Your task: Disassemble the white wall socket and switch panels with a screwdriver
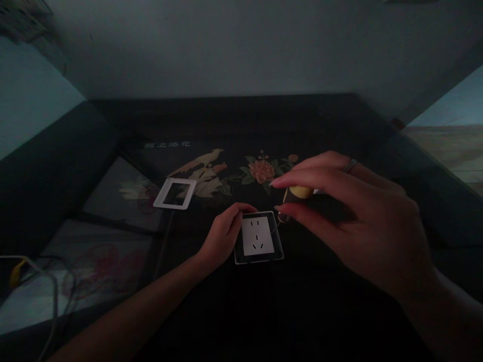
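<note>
A wall socket (257, 236) with a white slotted insert and a dark surround lies face up on the dark table. My left hand (226, 231) grips its left side, thumb and fingers at the edge. Above its right side, my right hand (350, 216) has thumb and index finger around a small screwdriver (302, 192) with a yellow and dark handle. The thin shaft slants down to the right edge of the white insert; exactly where the tip rests is hard to make out in the dim light. A white rectangular cover frame (189, 192) lies apart, to the left.
The dark glossy tabletop (234, 306) carries a printed bird and a printed flower (261, 171). Pale and dark cables (56, 296) with a yellow piece (15, 274) run along the lower left. A grey wall (234, 50) rises behind the table.
</note>
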`<state>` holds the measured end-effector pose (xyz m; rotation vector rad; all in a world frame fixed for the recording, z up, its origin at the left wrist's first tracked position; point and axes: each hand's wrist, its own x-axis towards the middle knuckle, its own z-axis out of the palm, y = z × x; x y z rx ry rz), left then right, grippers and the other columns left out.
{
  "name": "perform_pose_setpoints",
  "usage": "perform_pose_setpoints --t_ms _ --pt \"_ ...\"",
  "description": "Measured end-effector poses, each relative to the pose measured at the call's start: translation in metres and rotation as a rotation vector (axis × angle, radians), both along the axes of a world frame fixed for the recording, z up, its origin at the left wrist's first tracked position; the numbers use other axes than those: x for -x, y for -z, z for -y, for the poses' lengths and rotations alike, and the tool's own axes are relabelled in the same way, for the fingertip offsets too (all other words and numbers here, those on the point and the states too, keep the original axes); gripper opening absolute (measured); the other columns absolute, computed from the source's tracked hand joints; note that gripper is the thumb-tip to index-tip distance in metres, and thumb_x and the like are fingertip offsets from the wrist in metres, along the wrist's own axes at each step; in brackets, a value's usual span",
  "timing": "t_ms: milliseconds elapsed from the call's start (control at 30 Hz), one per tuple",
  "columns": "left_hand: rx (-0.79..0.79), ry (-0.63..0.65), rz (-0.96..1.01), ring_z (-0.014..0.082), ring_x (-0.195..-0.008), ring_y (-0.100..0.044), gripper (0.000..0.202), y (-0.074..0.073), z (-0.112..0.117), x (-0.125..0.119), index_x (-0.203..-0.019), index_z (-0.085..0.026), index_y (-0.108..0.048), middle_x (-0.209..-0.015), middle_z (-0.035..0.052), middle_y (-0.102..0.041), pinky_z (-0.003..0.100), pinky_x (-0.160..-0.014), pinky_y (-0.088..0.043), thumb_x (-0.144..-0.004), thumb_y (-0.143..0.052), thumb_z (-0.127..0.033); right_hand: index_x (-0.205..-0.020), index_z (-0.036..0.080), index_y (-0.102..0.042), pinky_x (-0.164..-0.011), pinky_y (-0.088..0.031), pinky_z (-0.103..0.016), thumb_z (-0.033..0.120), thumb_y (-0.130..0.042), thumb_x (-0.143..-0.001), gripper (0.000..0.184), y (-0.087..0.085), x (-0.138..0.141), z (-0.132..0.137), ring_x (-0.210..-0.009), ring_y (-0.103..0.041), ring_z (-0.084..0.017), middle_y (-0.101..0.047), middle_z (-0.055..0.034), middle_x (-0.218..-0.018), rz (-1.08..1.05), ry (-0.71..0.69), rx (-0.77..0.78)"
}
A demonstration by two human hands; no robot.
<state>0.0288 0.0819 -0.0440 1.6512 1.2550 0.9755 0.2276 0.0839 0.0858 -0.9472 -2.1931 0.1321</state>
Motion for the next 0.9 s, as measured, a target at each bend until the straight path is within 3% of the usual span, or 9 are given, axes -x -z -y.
perform_pose_setpoints --t_ms 167,233,333,433,600,700,800,900 --pt "0.014 -0.001 -0.009 0.019 -0.092 -0.068 0.026 0.0 0.001 0.0 -0.103 -0.018 -0.063 -0.1 0.0064 -0.073 0.034 -0.084 -0.052 -0.098 -0.037 -0.017 -0.131 0.024 -0.059 -0.099 -0.056 -0.032 0.011 -0.055 -0.092 0.041 -0.004 -0.007 0.004 -0.116 -0.067 -0.019 -0.069 -0.0013 -0.129 0.016 -0.08 0.165" --pt "0.016 -0.002 -0.01 0.0191 -0.092 -0.068 0.026 -0.001 0.001 0.0 -0.103 -0.018 -0.063 -0.1 0.0067 -0.073 0.034 -0.084 -0.053 -0.097 -0.038 -0.017 -0.132 0.023 -0.058 -0.102 -0.055 -0.036 0.013 -0.056 -0.092 0.041 -0.004 -0.008 0.004 -0.122 -0.063 -0.022 -0.066 -0.0036 -0.135 0.029 -0.097 0.16" --pt "0.015 -0.003 -0.006 0.0192 -0.094 -0.068 0.026 -0.001 0.001 0.0 -0.103 -0.018 -0.063 -0.101 0.0068 -0.073 0.034 -0.085 -0.052 -0.097 -0.038 -0.016 -0.124 0.022 -0.064 -0.096 -0.058 -0.042 0.023 -0.062 -0.092 0.032 -0.002 -0.004 0.001 -0.115 -0.065 -0.027 -0.067 -0.0094 -0.125 0.064 -0.029 0.033" --pt "0.011 -0.002 -0.001 0.0188 -0.093 -0.068 0.026 0.0 0.001 0.0 -0.102 -0.018 -0.063 -0.1 0.0061 -0.073 0.033 -0.086 -0.052 -0.097 -0.038 -0.017 -0.123 0.023 -0.066 -0.088 -0.06 -0.04 0.023 -0.063 -0.092 0.031 0.0 -0.001 -0.001 -0.099 -0.069 -0.024 -0.068 -0.0081 -0.108 0.083 0.048 -0.057" --pt "0.011 0.002 -0.001 0.0186 -0.093 -0.068 0.027 0.0 0.001 -0.001 -0.102 -0.018 -0.063 -0.1 0.0062 -0.073 0.033 -0.085 -0.052 -0.098 -0.037 -0.018 -0.131 0.021 -0.059 -0.095 -0.057 -0.031 0.009 -0.055 -0.093 0.04 -0.004 -0.008 0.002 -0.111 -0.067 -0.02 -0.07 -0.0048 -0.121 0.07 -0.047 0.052" --pt "0.012 0.001 -0.005 0.0189 -0.094 -0.068 0.027 -0.001 0.001 -0.001 -0.103 -0.018 -0.063 -0.1 0.0062 -0.073 0.033 -0.086 -0.052 -0.098 -0.037 -0.018 -0.13 0.017 -0.058 -0.101 -0.053 -0.031 0.016 -0.058 -0.093 0.037 -0.005 -0.011 0.003 -0.122 -0.062 -0.021 -0.066 -0.0074 -0.13 0.085 -0.099 0.104" --pt "0.009 0.003 -0.004 0.0191 -0.095 -0.068 0.026 -0.001 0.001 -0.001 -0.102 -0.018 -0.063 -0.1 0.0062 -0.073 0.033 -0.086 -0.052 -0.098 -0.037 -0.016 -0.121 0.018 -0.065 -0.092 -0.058 -0.033 0.029 -0.066 -0.091 0.031 -0.003 -0.007 0.002 -0.112 -0.065 -0.024 -0.066 -0.0092 -0.119 0.076 -0.057 0.016" --pt "0.0 0.005 -0.004 0.0188 -0.094 -0.067 0.026 0.001 0.0 0.0 -0.102 -0.019 -0.063 -0.1 0.0057 -0.073 0.033 -0.086 -0.051 -0.097 -0.038 -0.015 -0.111 0.018 -0.07 -0.084 -0.058 -0.027 0.019 -0.064 -0.092 0.02 -0.002 -0.003 0.002 -0.098 -0.067 -0.018 -0.069 -0.0064 -0.103 0.055 0.017 -0.059"
